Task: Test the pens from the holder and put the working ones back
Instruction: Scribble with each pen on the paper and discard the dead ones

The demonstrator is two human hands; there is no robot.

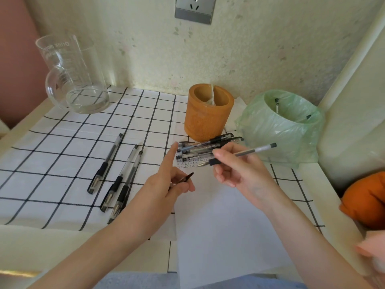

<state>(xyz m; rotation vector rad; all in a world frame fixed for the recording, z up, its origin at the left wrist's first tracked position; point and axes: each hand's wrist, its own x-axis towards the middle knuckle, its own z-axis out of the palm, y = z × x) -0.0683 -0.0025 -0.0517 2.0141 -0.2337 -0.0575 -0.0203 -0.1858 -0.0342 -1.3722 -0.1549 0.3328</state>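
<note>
1. One orange pen holder (208, 113) stands on the worktop (41, 247).
2. Three pens (123, 176) lie side by side, well to the left of the holder.
3. A heap of pens (206, 148) lies just in front of the holder: four or five, too overlapped to count surely.
4. One more pen (245, 153) is gripped in the right hand (235, 170).
5. One pen cap (186, 177) is pinched in the left hand (168, 180).
6. Right of the holder, one green-bagged bin (270, 130) shows two pen ends (277, 105).
7. One glass jug (70, 76) stands far left of the holder, and one paper sheet (218, 226) lies in front.

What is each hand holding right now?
Left hand: pinches a small dark cap.
Right hand: holds an uncapped pen.
</note>
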